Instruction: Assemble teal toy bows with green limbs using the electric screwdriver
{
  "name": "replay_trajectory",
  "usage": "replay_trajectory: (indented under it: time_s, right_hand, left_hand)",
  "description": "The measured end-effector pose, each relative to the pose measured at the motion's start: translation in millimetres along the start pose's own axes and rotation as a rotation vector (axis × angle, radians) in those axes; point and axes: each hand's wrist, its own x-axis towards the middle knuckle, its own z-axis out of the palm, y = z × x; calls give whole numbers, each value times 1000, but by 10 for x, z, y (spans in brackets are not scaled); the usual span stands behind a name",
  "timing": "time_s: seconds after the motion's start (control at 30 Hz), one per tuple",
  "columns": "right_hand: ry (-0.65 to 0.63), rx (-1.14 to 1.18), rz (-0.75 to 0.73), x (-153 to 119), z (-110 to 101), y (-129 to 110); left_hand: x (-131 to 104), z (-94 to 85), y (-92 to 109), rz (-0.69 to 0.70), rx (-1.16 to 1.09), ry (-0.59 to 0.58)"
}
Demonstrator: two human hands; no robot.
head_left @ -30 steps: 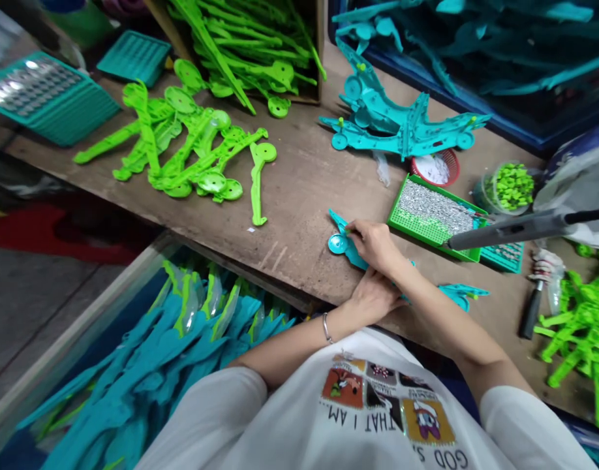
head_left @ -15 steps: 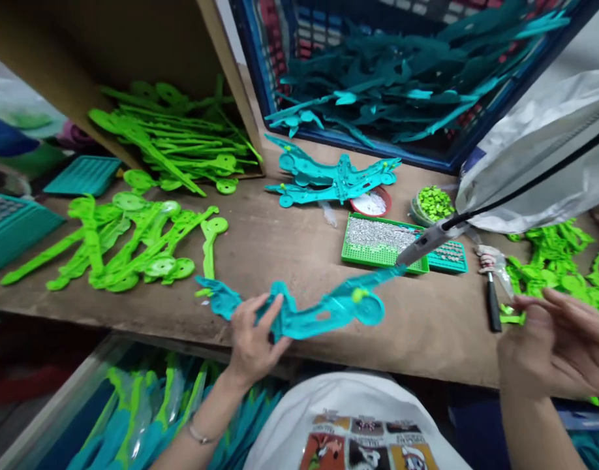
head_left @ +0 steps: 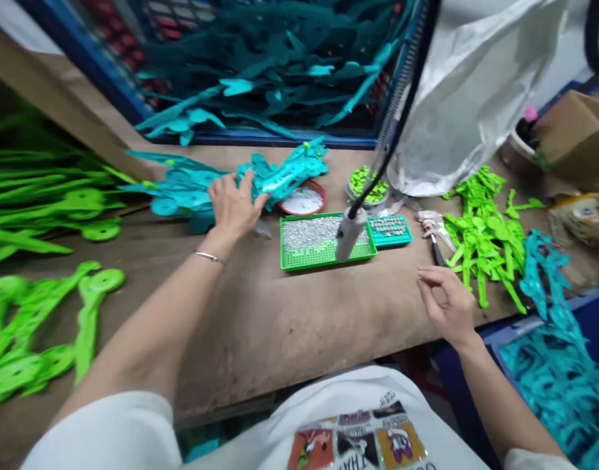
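Left hand [head_left: 233, 207], fingers wide, touches blue parts [head_left: 183, 196] at eleven o'clock, grip unclear; right hand [head_left: 450, 305], half open, looks empty by the black handle [head_left: 437, 253].

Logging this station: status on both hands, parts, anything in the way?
Left hand on teal parts by red basket. Right hand near black handle, fingers curled, nothing visible in it. Grey tool hangs over green tray.
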Motion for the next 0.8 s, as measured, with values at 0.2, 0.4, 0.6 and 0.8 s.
replay_trajectory:
  time_s: [0.2, 0.4, 0.6, 0.8]
  right_hand:
    - [-188, 10, 177, -362, -241, 344]
    - [-307, 7, 245, -572, -360, 546]
    - [-316, -10, 125, -231, -238, 681]
    - [-141, -192, 104, 1175, 206, 1432]
  left_hand:
    - [363, 245, -208, 114, 65, -74]
    - [227, 269, -212, 144, 79, -73]
    - [124, 191, -164, 161, 52, -139]
    - [-181, -13, 5, 143, 12, -41]
